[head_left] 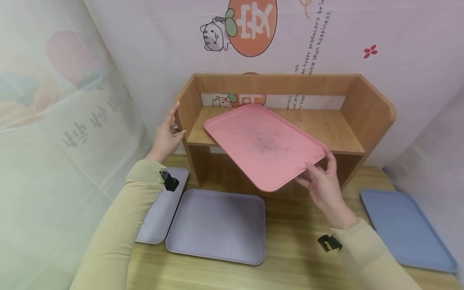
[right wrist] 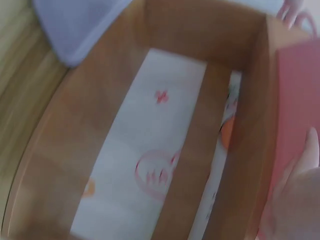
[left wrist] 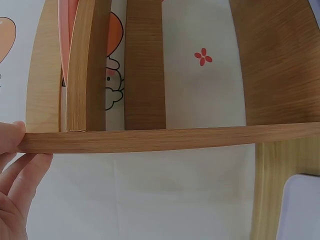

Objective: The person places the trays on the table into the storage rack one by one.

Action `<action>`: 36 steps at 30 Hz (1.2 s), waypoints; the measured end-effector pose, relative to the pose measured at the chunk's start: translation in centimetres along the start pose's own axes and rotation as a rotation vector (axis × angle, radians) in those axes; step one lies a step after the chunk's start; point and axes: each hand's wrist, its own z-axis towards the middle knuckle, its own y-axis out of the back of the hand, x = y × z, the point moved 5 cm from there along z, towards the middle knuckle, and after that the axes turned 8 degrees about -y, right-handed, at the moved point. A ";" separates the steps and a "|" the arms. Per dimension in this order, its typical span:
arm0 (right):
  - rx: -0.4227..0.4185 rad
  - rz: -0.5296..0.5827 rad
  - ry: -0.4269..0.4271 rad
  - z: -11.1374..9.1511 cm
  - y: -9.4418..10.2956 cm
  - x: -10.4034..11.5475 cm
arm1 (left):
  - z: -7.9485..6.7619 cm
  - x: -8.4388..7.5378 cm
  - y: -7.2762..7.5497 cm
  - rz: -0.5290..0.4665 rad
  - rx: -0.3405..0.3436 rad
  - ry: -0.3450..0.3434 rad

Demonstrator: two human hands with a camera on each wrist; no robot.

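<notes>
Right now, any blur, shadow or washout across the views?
Head: left-side curtain looks washed out, soft shadow on the fully visible lilac tray; left wrist: left hand and shelf edge fairly sharp; right wrist: blur over right hand and pink tray.

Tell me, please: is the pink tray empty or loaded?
Empty: in the head view, the pink tray shows only dark marks on its upper face.

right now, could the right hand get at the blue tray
Probably not: the right hand holds the pink tray near a corner. Otherwise the way looks free; the blue tray lies mostly uncovered beside the right sleeve.
</notes>
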 end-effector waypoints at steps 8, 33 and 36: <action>0.094 -0.031 -0.063 2.2 2.9 2.6 | -0.2 0.1 0.2 -0.005 -0.009 0.003; 0.203 -0.097 -0.182 -0.4 0.6 0.8 | -0.3 -0.2 -0.1 0.060 0.031 0.037; 0.301 -0.079 -0.172 -0.6 0.1 0.5 | -0.3 -0.1 0.0 0.060 0.029 0.034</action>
